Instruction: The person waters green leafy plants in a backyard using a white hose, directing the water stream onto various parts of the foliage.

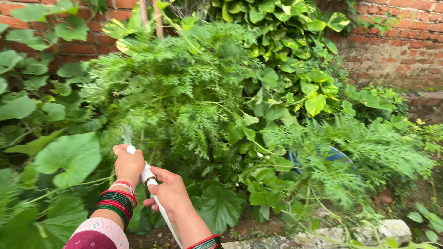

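My left hand (128,164) is closed around the tip of a white hose (148,177), thumb near the nozzle, and a thin spray of water (126,135) leaves it upward into the feathery green plant (180,92). Just behind it, my right hand (170,190) grips the same hose, which runs down towards the bottom edge. Red and green bangles sit on both wrists.
Dense garden growth fills the view: broad gourd leaves (69,157) at left, variegated climbing leaves (286,41) at the back, a red brick wall (397,41) behind. A blue object (337,156) shows among the plants at right. Pale stones (392,228) lie on bare soil at bottom right.
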